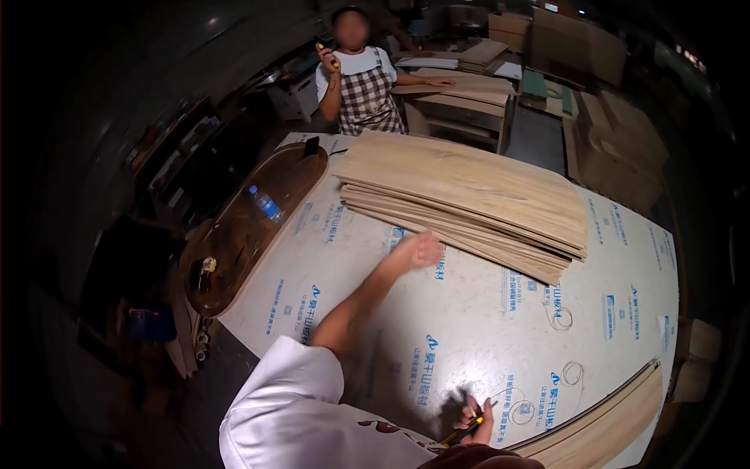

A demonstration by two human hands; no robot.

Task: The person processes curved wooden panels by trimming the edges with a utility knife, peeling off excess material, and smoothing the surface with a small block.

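- I am looking through the head camera at a stack of wood panels (461, 176), which is lying across the far part of the white, blue-printed tabletop (461, 328).
- My left grip (422, 250) is hovering at the near long edge of that stack, left of its middle; the panels are lying just beyond it and extending to its right.
- The left grip is showing as a blur, so I cannot tell how far open it is, whether it is holding anything or whether it is touching the panels.
- My right grip (483, 426) is closing its fingers around a yellow-and-black tool (464, 433), low down on the near side.
- Seen from the right grip, the stack of wood panels is lying well apart, over on the far side.
- A second stack (617, 418) is lying near the right grip, to its right, along the near right edge.
- At the left, a brown curved board (230, 262) is bearing a blue-capped bottle (266, 205).
- On the far side, a co-worker (366, 94) in a checked apron is standing, holding something yellow in a raised hand (330, 59).
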